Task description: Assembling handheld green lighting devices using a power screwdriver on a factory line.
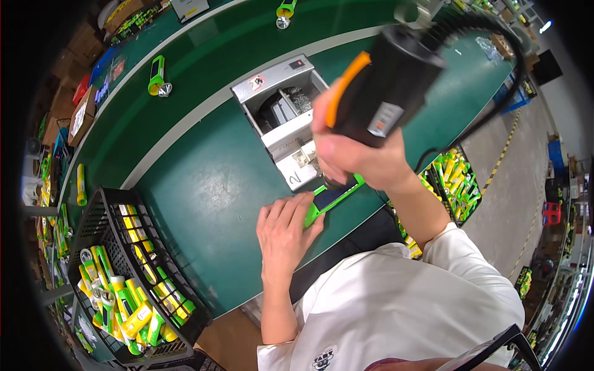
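My right hand (368,157) is wrapped round a black electric screwdriver (396,80) with an orange lever and a coiled cable. Its lower end points down at a green flashlight (339,195) with a dark panel, lying on the green worktable; my fingers partly hide the tip, so contact cannot be told. With its fingers over the near end of the flashlight, my left hand (286,230) holds it against the table. Just beyond stands a grey screw feeder (272,83) with an open top and loose screws inside.
A black crate (185,266) of yellow and green flashlights stands at the left. Another crate (461,219) of them is at the right, beyond the table edge. On a green conveyor belt (204,52) at the back lie flashlights (157,74), spaced apart. The screwdriver's cable (504,102) loops to the right.
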{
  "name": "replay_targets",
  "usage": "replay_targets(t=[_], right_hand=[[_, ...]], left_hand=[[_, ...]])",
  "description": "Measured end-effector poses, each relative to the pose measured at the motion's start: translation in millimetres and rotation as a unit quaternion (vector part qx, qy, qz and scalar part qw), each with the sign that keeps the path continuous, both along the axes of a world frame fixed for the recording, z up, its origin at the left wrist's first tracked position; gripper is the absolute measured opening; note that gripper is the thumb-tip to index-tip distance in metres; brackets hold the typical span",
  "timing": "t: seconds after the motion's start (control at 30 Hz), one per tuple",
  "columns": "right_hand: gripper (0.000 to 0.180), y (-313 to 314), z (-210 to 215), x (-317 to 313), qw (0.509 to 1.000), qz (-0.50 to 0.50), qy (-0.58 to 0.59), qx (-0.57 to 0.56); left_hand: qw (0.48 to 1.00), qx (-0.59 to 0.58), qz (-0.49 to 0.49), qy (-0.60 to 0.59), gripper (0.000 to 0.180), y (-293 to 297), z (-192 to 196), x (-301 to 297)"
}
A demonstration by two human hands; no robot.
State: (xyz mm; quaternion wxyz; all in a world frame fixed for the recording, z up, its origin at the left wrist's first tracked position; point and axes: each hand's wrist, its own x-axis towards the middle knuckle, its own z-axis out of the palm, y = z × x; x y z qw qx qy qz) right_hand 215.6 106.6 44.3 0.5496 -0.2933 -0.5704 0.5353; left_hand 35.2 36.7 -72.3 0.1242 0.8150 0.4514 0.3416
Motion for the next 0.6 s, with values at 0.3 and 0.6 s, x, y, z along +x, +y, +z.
replay_targets(t=[0.3, 0.6], right_hand=[[0.023, -25.9, -30.8, -4.2, 0.997, 0.034, 0.009, 0.075], [0.026, -27.8, -44.9, -8.4, 0.997, 0.045, 0.021, 0.066]], left_hand=[[0.999, -0.023, 0.007, 0.025, 0.042, -2.7, -1.9, -2.9], [1.000, -0.010, 0.002, 0.002, 0.041, -0.8, -1.0, -2.6]])
